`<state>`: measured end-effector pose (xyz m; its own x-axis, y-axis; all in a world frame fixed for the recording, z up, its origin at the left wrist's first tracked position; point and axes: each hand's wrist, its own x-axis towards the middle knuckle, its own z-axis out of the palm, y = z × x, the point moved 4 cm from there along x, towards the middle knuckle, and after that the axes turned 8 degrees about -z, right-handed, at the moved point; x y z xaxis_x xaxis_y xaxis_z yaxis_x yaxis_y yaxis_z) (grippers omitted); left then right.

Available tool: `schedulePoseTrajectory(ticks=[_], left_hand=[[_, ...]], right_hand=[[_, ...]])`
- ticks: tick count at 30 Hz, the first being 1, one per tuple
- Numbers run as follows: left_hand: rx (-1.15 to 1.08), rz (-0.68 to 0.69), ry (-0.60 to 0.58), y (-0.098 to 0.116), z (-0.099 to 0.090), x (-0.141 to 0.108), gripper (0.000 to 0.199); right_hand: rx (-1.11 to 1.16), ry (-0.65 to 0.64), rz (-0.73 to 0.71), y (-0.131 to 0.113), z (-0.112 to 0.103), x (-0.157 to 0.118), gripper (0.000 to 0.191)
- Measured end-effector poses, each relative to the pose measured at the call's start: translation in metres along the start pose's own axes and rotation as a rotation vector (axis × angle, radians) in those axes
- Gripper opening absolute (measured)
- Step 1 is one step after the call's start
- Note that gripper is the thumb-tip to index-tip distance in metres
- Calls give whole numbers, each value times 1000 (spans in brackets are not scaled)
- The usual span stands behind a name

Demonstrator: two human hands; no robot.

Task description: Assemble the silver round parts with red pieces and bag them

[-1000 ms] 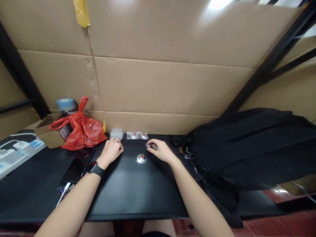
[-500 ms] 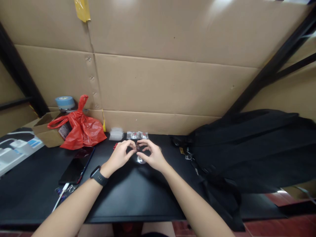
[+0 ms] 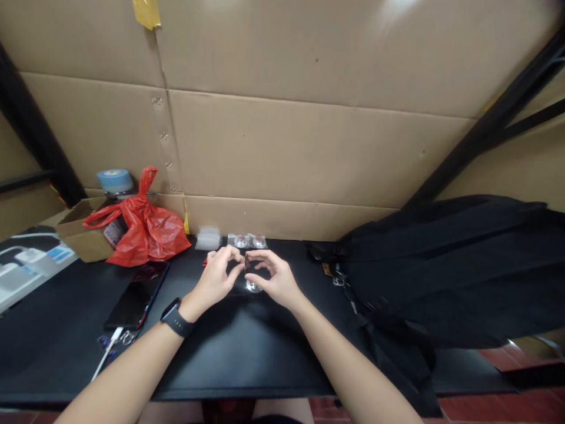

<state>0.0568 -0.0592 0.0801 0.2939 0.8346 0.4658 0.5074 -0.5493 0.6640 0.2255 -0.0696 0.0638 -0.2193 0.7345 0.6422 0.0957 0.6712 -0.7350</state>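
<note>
Over the desk (image 3: 251, 365), small dark disc (image 3: 247, 264) upright between thumb and fingers of right hand (image 3: 279, 282), curved part-open around it. Left hand (image 3: 216, 278) half-curled, fingertips at disc; own hold unclear. Risk: thin edge pinch slips, disc drops onto shiny round piece (image 3: 253, 287) beneath.

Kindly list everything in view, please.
item: one, dark, fingertips
disc: one, silver, centre
packets: two, clear, back
sleeves: stack, clear, back
scrap: one, red, centre
bag: one, red, left
box: one, brown, left
jar: one, blue lid, left
phone: one, black, left
cable: one, white, left
power strip: one, white, left
bundle: one, black, right
table: one, black, beneath
cardboard: wall, brown, back
bars: several, black, sides
floor: one, red, bottom
watch: one, black, left wrist
left hand, right hand: two, centre
legs: two, bottom
</note>
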Motion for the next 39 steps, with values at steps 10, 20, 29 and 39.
schedulePoseTrajectory(ticks=[10,20,29,39], left_hand=[[24,36,11,0,1,-2,7],[5,27,83,2,-3,-1,7],[-202,54,114,5,-6,-4,6],[-171,114,81,14,-7,-5,2]], right_hand=[[61,43,26,2,3,-1,42],[275,68,112,3,4,-1,44],[392,81,168,5,3,-1,44],[430,64,193,5,1,-3,50]])
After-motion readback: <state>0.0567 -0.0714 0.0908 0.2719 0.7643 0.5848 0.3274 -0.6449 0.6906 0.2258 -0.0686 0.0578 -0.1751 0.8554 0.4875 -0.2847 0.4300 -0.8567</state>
